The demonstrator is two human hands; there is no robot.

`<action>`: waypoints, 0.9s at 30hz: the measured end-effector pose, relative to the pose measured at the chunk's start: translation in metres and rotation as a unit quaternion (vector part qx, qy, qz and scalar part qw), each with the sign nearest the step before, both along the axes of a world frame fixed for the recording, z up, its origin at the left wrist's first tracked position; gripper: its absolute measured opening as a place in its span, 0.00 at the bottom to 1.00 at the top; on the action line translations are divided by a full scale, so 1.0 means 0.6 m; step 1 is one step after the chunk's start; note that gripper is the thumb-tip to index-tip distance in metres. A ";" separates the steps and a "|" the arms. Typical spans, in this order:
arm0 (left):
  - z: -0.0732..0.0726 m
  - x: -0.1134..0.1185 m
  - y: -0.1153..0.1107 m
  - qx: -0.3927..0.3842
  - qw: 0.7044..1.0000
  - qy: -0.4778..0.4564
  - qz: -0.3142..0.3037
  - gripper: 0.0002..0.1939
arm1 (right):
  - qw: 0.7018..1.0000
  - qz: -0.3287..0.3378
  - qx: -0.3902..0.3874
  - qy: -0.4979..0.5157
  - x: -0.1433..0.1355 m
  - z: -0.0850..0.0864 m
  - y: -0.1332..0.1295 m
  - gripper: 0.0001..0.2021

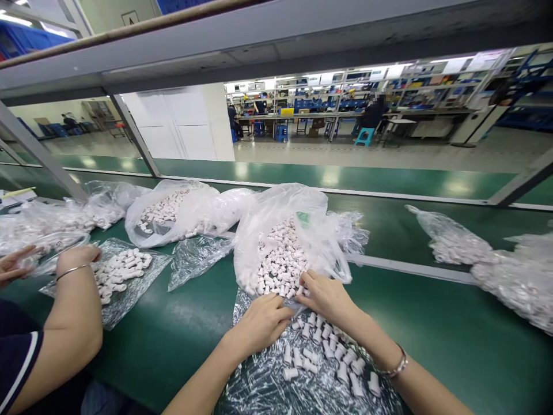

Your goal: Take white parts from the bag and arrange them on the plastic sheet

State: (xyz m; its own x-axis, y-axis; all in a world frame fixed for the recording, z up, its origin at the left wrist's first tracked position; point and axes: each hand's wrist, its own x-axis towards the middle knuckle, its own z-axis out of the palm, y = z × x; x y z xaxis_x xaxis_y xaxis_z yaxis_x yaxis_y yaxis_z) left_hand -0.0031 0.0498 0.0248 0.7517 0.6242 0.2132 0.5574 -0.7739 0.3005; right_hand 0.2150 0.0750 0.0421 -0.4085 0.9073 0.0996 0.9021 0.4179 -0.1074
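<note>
- Crinkled clear plastic sheet (268,386) lies nearest, spread on the green worktop (432,328), with loose small white cylindrical plastic parts (322,351) scattered beneath both wrists.
- Left hand (263,323) is curled loosely at the mouth of the open clear plastic bag (276,225); I cannot tell whether its grip holds a part.
- Right hand (326,297), just beside the left, has fingertips pinched among the bagged white parts (280,259).
- Off to the left of both grips, a co-worker's forearm (73,311) rests by another pile of parts (118,268).
</note>
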 end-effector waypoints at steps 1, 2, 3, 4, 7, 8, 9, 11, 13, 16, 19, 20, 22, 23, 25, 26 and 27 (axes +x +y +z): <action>0.000 0.000 0.000 0.000 1.000 0.001 0.001 0.09 | 1.000 0.007 0.001 -0.010 -0.001 -0.002 0.000 0.11; 0.000 0.000 0.000 -0.001 1.000 0.001 0.002 0.09 | 1.000 0.011 -0.001 -0.011 -0.002 -0.001 0.001 0.10; 0.000 -0.001 0.000 -0.001 1.000 0.002 0.003 0.09 | 1.000 0.012 -0.002 -0.011 -0.002 0.001 0.001 0.10; 0.000 -0.001 0.001 -0.001 1.000 0.002 0.003 0.09 | 1.000 0.013 -0.003 -0.011 -0.002 0.006 0.001 0.09; -0.003 -0.003 0.004 0.000 1.000 0.001 0.001 0.08 | 1.000 0.014 -0.019 0.018 -0.004 0.034 -0.009 0.07; -0.004 -0.003 0.006 0.000 1.000 0.001 0.001 0.08 | 0.998 0.024 -0.036 0.038 -0.007 0.046 -0.016 0.06; -0.006 -0.004 0.007 -0.001 1.000 0.001 0.003 0.07 | 0.996 0.042 -0.060 0.058 -0.010 0.058 -0.025 0.06; -0.008 -0.004 0.008 -0.006 1.000 0.000 0.012 0.04 | 0.986 0.094 -0.116 0.074 -0.018 0.076 -0.048 0.05; -0.009 -0.005 0.008 -0.015 1.000 -0.008 0.019 0.03 | 0.975 0.147 -0.160 0.048 -0.027 0.086 -0.071 0.06; -0.007 -0.006 0.007 -0.026 0.999 -0.021 0.017 0.03 | 0.964 0.195 -0.180 0.000 -0.038 0.088 -0.097 0.10; -0.006 -0.006 0.006 -0.020 1.000 -0.014 0.015 0.04 | 0.969 0.196 -0.151 0.016 -0.038 0.083 -0.099 0.11; -0.006 -0.006 0.006 -0.016 1.000 -0.009 0.014 0.04 | 0.974 0.180 -0.132 0.026 -0.036 0.080 -0.093 0.10; -0.006 -0.005 0.006 -0.007 1.000 -0.001 0.011 0.05 | 0.988 0.129 -0.080 0.038 -0.031 0.067 -0.074 0.04; -0.006 -0.005 0.005 -0.005 1.000 0.001 0.010 0.05 | 0.992 0.104 -0.052 0.039 -0.028 0.058 -0.062 0.02; -0.006 -0.005 0.005 -0.004 1.000 0.003 0.008 0.07 | 0.996 0.080 -0.010 0.044 -0.025 0.036 -0.038 0.02; -0.006 -0.005 0.005 -0.004 1.000 0.003 0.008 0.07 | 0.996 0.079 -0.002 0.049 -0.024 0.025 -0.027 0.04; -0.005 -0.005 0.005 -0.005 1.000 0.003 0.007 0.07 | 0.995 0.082 -0.001 0.055 -0.024 0.013 -0.019 0.05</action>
